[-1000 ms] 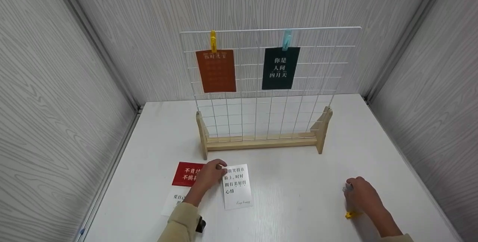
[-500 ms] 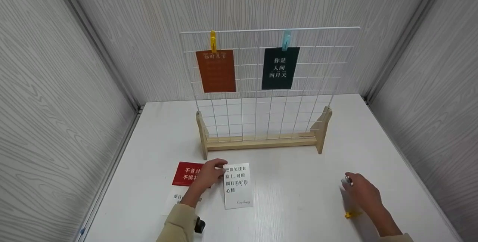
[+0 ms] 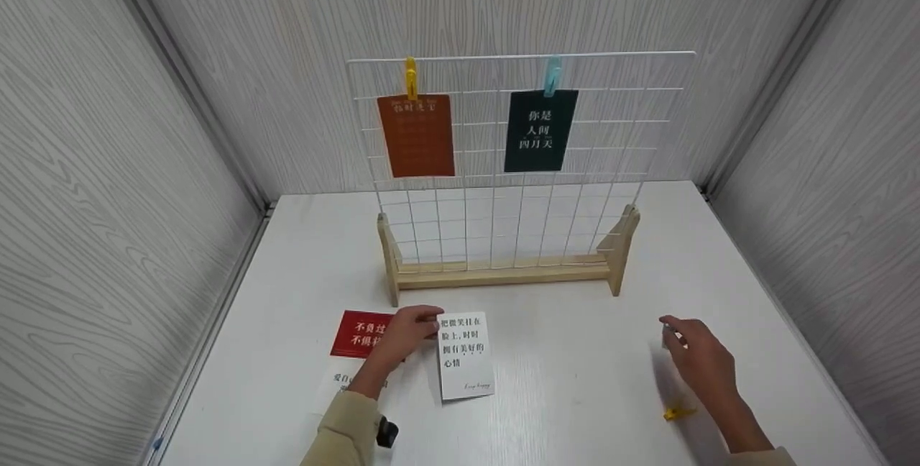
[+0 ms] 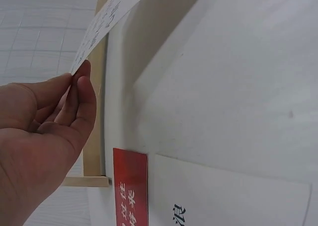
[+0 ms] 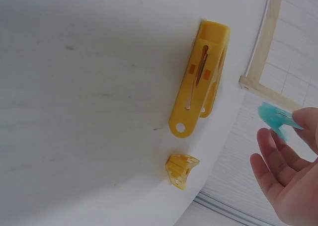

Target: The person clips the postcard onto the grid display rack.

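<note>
My left hand (image 3: 405,334) pinches the left edge of a white card (image 3: 466,372) printed with black characters. In the left wrist view that card (image 4: 102,25) is tilted and raised off the table, casting a shadow. Between thumb and fingers of my right hand (image 3: 698,357) is a light-blue plastic clip (image 5: 272,117), held above the table. Below that hand lie two yellow clips; in the right wrist view one yellow clip (image 5: 191,87) shows its long side and another yellow clip (image 5: 180,170) is seen end-on.
A white wire grid (image 3: 492,211) stands in a wooden base (image 3: 503,278) at the back. On it hang an orange card (image 3: 418,142) under a yellow clip and a dark green card (image 3: 530,157) under a blue clip. A red card (image 3: 348,336) and another white card (image 3: 332,387) lie left.
My left hand has lifted the white card's near side and moved it slightly right. My right hand has risen a little away from the yellow clips, and the blue clip has turned within its fingers.
</note>
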Demonstrator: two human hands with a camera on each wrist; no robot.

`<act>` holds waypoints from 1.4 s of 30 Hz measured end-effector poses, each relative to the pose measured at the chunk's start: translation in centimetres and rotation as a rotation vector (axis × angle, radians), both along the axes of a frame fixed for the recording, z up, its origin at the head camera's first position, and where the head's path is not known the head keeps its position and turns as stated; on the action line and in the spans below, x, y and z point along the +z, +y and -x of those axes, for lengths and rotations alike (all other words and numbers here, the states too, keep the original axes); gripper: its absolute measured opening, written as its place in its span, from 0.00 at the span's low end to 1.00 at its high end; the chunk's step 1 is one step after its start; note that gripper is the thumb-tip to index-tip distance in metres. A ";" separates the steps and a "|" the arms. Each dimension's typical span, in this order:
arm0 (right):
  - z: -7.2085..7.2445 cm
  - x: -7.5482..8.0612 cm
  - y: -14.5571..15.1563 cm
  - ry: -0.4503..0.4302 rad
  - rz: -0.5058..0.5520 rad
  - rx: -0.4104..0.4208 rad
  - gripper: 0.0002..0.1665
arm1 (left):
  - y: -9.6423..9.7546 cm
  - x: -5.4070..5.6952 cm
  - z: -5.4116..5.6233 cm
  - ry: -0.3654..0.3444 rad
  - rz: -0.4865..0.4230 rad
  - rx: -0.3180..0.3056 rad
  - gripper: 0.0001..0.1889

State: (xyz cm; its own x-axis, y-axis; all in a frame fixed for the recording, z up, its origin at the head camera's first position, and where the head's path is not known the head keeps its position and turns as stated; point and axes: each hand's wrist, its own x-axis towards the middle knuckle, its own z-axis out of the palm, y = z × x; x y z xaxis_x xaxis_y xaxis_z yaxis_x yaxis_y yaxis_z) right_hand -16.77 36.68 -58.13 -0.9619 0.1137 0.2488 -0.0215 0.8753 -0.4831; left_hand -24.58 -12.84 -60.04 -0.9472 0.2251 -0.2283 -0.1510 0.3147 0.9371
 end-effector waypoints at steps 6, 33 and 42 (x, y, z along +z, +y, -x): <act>0.0 -0.3 -0.3 0.094 0.038 -0.027 0.15 | 0.4 0.3 -0.3 0.008 -0.011 0.019 0.18; 0.8 0.7 -0.5 -0.040 0.199 0.005 0.33 | 3.1 1.4 -0.1 0.082 -0.103 0.022 0.14; 1.2 1.3 -0.8 0.010 0.224 0.012 0.34 | 4.3 2.3 0.1 0.115 -0.117 -0.009 0.15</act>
